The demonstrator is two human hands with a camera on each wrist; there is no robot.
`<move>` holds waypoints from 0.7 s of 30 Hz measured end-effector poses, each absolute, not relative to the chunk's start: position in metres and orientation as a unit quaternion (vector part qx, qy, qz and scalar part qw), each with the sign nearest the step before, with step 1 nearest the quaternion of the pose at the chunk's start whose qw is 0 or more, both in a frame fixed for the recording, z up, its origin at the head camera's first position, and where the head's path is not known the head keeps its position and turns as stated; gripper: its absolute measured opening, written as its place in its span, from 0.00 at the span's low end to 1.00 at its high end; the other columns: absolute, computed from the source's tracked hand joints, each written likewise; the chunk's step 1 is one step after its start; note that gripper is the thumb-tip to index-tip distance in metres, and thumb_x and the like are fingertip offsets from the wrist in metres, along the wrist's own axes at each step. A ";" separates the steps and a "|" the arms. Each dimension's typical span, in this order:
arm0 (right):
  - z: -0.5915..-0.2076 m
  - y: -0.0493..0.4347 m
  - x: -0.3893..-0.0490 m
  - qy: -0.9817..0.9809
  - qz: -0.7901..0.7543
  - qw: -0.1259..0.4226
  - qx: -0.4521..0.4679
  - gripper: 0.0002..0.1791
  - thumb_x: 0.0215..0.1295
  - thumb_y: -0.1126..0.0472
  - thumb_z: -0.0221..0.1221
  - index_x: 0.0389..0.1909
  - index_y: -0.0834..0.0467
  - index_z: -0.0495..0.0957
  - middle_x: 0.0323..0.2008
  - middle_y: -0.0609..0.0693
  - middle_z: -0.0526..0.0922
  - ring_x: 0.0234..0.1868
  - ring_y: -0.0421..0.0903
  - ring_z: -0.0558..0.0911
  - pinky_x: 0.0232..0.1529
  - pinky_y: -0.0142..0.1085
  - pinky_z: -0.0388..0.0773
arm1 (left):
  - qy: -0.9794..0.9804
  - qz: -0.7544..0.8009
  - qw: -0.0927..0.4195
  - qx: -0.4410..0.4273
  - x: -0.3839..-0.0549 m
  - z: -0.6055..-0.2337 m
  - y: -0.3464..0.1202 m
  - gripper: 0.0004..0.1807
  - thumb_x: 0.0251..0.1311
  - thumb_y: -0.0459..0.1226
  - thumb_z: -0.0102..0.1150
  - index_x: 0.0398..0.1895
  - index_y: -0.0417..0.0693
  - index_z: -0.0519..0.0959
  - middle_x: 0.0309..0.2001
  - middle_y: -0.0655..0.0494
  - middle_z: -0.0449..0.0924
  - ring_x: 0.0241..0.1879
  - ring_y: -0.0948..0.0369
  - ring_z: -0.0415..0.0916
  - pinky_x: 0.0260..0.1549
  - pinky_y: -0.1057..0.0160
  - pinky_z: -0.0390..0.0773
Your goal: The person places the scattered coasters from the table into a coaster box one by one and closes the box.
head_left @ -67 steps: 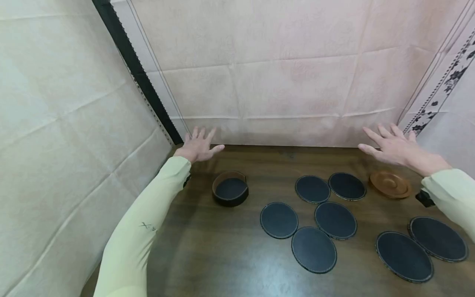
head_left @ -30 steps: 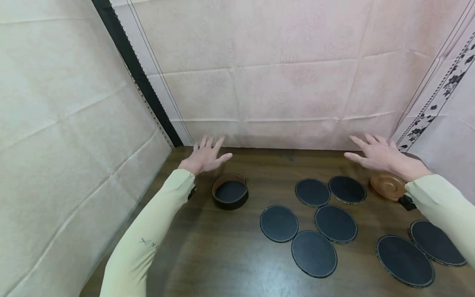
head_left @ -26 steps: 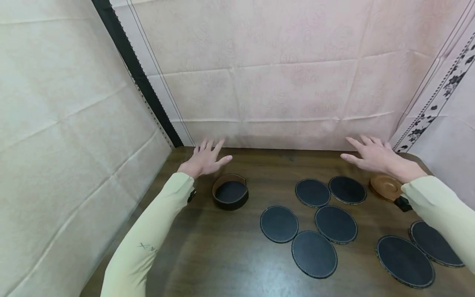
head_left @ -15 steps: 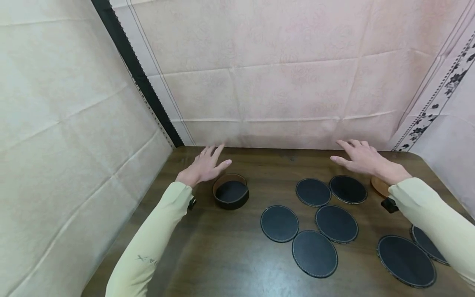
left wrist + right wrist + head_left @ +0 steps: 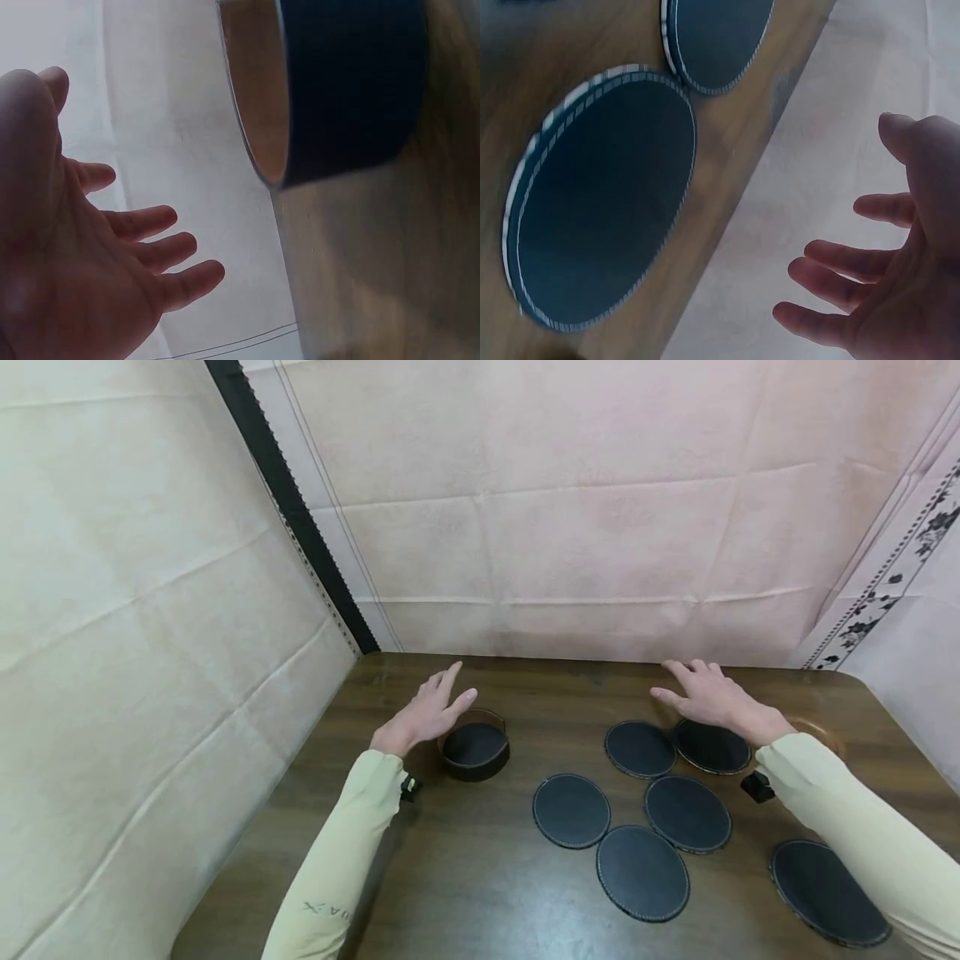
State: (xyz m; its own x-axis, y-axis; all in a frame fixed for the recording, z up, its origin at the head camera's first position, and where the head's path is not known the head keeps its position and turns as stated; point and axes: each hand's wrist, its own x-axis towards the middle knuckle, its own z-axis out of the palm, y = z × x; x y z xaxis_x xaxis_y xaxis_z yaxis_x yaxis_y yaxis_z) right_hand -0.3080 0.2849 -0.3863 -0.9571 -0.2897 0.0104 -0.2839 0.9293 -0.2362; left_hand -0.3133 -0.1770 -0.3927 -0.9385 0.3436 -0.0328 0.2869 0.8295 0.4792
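My left hand (image 5: pixel 423 714) hovers with its fingers extended beside the back left of a round black coaster holder (image 5: pixel 478 767). In the left wrist view, that holder (image 5: pixel 352 90) shows a brown inner wall, and the palm is apart from it. My right hand (image 5: pixel 712 697) is held over the back edge of a dark round coaster (image 5: pixel 714 750), holding nothing. Pale stitching rims this coaster (image 5: pixel 604 202) in the right wrist view, where the loosely spread fingers are clear of it. Another coaster (image 5: pixel 640 749) lies just to its left.
Nearer on the wooden table (image 5: pixel 465 877) lie three more coasters, one of them (image 5: pixel 642 873) at the front. Under my right forearm a further coaster (image 5: pixel 825 893) is partly covered. A brown round dish (image 5: pixel 823 732) is mostly hidden behind the right sleeve. Cloth walls (image 5: pixel 570 552) border the table.
My right hand has moved left and nearer, from beyond the brown dish to over the back coasters. My left hand has come slightly right and nearer, toward the holder. The coasters stay put.
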 end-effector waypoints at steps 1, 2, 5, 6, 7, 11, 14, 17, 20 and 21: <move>-0.389 0.283 -0.309 0.982 -0.122 0.013 -0.146 0.43 0.72 0.34 0.46 0.74 0.63 0.55 0.67 0.75 0.59 0.65 0.76 0.58 0.54 0.71 0.63 | 0.953 0.246 0.060 0.163 -0.312 -0.393 -0.176 0.45 0.66 0.71 0.28 0.79 0.64 0.35 0.78 0.43 0.41 0.78 0.45 0.40 0.71 0.38 0.51; -0.391 0.282 -0.309 0.981 -0.127 0.014 -0.146 0.43 0.72 0.34 0.46 0.74 0.63 0.55 0.68 0.75 0.58 0.65 0.76 0.58 0.55 0.72 0.62 | 0.952 0.252 0.062 0.161 -0.310 -0.394 -0.175 0.45 0.65 0.71 0.28 0.79 0.65 0.35 0.79 0.44 0.41 0.78 0.45 0.40 0.71 0.38 0.51; -0.396 0.276 -0.310 0.979 -0.137 0.017 -0.149 0.43 0.71 0.35 0.48 0.73 0.64 0.55 0.67 0.76 0.59 0.65 0.75 0.58 0.54 0.71 0.64 | 0.951 0.264 0.063 0.150 -0.305 -0.398 -0.174 0.46 0.64 0.72 0.28 0.79 0.65 0.35 0.79 0.44 0.41 0.78 0.45 0.40 0.71 0.38 0.52; -0.397 0.275 -0.310 0.979 -0.139 0.018 -0.150 0.43 0.71 0.36 0.48 0.73 0.64 0.55 0.67 0.76 0.59 0.65 0.75 0.58 0.53 0.71 0.65 | 0.950 0.268 0.063 0.147 -0.303 -0.399 -0.174 0.46 0.64 0.72 0.28 0.79 0.65 0.35 0.79 0.44 0.41 0.78 0.45 0.40 0.71 0.39 0.52; -0.398 0.274 -0.310 0.979 -0.139 0.020 -0.151 0.43 0.71 0.36 0.48 0.73 0.64 0.56 0.66 0.76 0.60 0.65 0.75 0.59 0.52 0.70 0.66 | 0.950 0.270 0.064 0.145 -0.301 -0.400 -0.173 0.46 0.65 0.72 0.28 0.79 0.65 0.35 0.79 0.45 0.41 0.78 0.45 0.40 0.71 0.39 0.52; -0.403 0.272 -0.312 0.978 -0.134 0.027 -0.156 0.41 0.72 0.38 0.50 0.72 0.65 0.57 0.64 0.76 0.63 0.63 0.74 0.63 0.52 0.69 0.67 | 0.946 0.287 0.069 0.137 -0.294 -0.403 -0.173 0.46 0.64 0.72 0.29 0.79 0.67 0.33 0.79 0.46 0.39 0.78 0.46 0.38 0.71 0.38 0.52; -0.407 0.270 -0.312 0.977 -0.136 0.031 -0.163 0.40 0.71 0.41 0.52 0.71 0.66 0.59 0.63 0.77 0.64 0.61 0.75 0.64 0.52 0.68 0.68 | 0.941 0.302 0.076 0.132 -0.289 -0.406 -0.173 0.46 0.64 0.72 0.31 0.79 0.68 0.33 0.79 0.47 0.38 0.78 0.47 0.37 0.71 0.37 0.51; -0.411 0.266 -0.313 0.974 -0.142 0.038 -0.172 0.39 0.71 0.43 0.54 0.71 0.67 0.59 0.63 0.78 0.64 0.62 0.76 0.64 0.55 0.67 0.68 | 0.938 0.315 0.078 0.123 -0.285 -0.411 -0.174 0.47 0.64 0.71 0.34 0.79 0.66 0.34 0.79 0.47 0.38 0.78 0.47 0.38 0.71 0.37 0.51; -0.415 0.262 -0.312 0.972 -0.145 0.046 -0.178 0.40 0.70 0.43 0.54 0.70 0.68 0.60 0.63 0.78 0.64 0.63 0.76 0.64 0.56 0.66 0.67 | 0.937 0.322 0.079 0.109 -0.282 -0.417 -0.174 0.49 0.63 0.72 0.34 0.79 0.64 0.35 0.79 0.47 0.40 0.78 0.47 0.41 0.71 0.38 0.52; -0.416 0.261 -0.312 0.972 -0.145 0.050 -0.179 0.40 0.70 0.42 0.55 0.70 0.68 0.60 0.62 0.78 0.64 0.63 0.76 0.64 0.57 0.66 0.67 | 0.936 0.325 0.081 0.106 -0.282 -0.418 -0.174 0.49 0.63 0.72 0.35 0.79 0.63 0.35 0.79 0.46 0.41 0.78 0.47 0.41 0.71 0.38 0.52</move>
State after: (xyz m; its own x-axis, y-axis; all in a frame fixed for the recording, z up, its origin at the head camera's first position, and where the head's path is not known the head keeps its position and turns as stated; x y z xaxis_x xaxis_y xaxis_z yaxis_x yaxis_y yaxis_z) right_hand -0.3119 0.2608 -0.4164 -0.9309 -0.3625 -0.0443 -0.3337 0.8936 -0.3002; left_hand -0.2815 -0.1743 -0.4185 -0.9644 0.2508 -0.0835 0.1449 0.7660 0.6263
